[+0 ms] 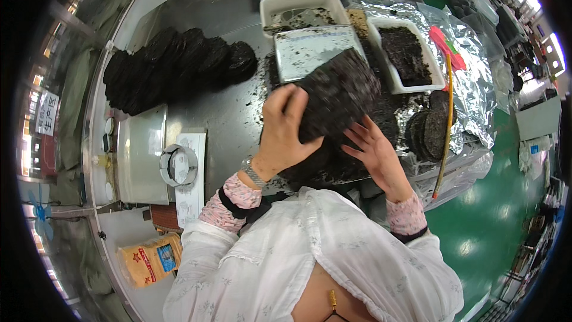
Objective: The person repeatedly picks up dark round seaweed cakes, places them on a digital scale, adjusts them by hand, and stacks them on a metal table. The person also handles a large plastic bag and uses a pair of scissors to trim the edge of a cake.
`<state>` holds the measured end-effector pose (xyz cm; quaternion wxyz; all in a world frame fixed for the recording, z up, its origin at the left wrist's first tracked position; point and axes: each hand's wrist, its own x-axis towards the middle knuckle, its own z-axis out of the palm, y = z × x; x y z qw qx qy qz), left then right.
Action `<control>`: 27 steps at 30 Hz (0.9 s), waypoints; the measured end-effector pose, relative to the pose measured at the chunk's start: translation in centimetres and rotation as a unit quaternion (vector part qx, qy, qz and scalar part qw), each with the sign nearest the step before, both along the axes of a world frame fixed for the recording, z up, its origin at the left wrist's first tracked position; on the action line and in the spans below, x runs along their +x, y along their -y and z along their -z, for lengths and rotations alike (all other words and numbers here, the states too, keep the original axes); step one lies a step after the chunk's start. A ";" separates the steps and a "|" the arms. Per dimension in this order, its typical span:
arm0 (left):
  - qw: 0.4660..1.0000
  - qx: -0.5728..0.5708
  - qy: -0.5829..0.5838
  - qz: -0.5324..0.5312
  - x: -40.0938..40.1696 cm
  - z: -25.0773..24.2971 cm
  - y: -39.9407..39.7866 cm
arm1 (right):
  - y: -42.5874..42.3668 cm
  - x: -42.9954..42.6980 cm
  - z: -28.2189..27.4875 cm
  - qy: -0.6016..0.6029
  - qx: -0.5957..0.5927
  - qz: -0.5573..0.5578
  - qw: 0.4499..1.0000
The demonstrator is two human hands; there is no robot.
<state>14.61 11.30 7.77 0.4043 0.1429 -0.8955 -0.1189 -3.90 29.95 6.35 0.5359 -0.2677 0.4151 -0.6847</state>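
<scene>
My left hand (pixel 286 129) grips the left edge of a dark, rough-textured slab (pixel 339 89), perhaps dried seaweed, which is tilted and blurred. My right hand (pixel 373 156) is just below the slab's lower right edge, its fingers spread; whether a fingertip touches the slab is unclear. Behind the slab lies a pale flat board or scale top (pixel 308 49), partly hidden and sprinkled with dark flakes. More dark material (pixel 330 165) covers the work surface beneath my hands.
Dark round sheets (pixel 178 62) lie overlapped on the metal table (pixel 223 116) at left, above a metal ring (pixel 178 165). White tubs (pixel 268 2) (pixel 440 81) stand behind and at right. Dark discs (pixel 431 132) and a yellow stick (pixel 447 134) lie at the right on foil.
</scene>
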 end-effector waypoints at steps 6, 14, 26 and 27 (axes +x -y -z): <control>0.978 -0.199 0.033 0.051 -8.1 1.5 -4.3 | 3.9 -7.1 2.9 0.202 -0.053 0.060 0.976; 0.989 0.054 0.132 0.038 -12.3 -1.4 -5.2 | 4.6 -13.7 6.9 0.256 -0.053 0.052 0.964; 0.987 0.068 0.134 0.051 -14.0 -0.4 -3.4 | 5.6 -14.2 6.7 0.155 -0.062 0.129 0.977; 0.988 0.065 0.125 0.066 -14.3 -0.7 -3.4 | 5.7 -14.1 7.0 0.150 -0.080 0.129 0.977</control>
